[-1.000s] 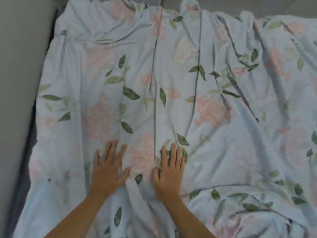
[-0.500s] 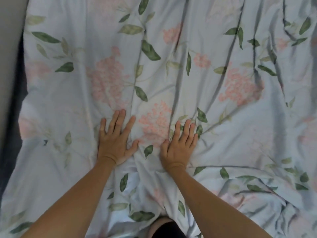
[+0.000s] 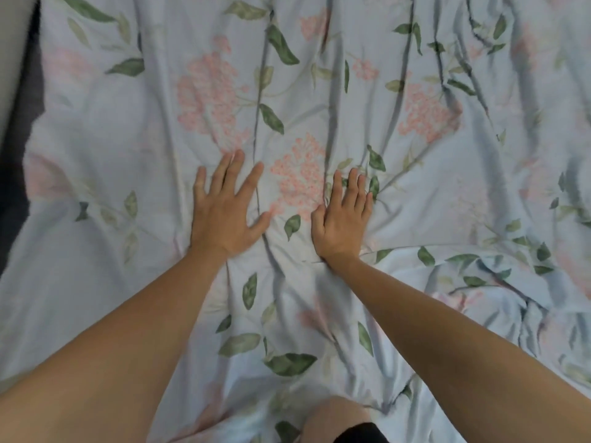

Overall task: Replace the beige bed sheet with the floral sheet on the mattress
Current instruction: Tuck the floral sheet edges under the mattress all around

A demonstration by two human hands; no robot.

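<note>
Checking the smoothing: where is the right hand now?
In the head view, the right hand lies flat on the floral sheet, just right of centre, beside the left hand, a pink flower cluster between them.

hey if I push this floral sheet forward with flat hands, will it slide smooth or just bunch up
Probably it bunches. The floral sheet looks thin and floppy: long creases already run across it, and folds gather by the left hand and right hand, which press flat on it. It likely weighs little, so a push may drag loose cloth instead of flattening it.
</note>
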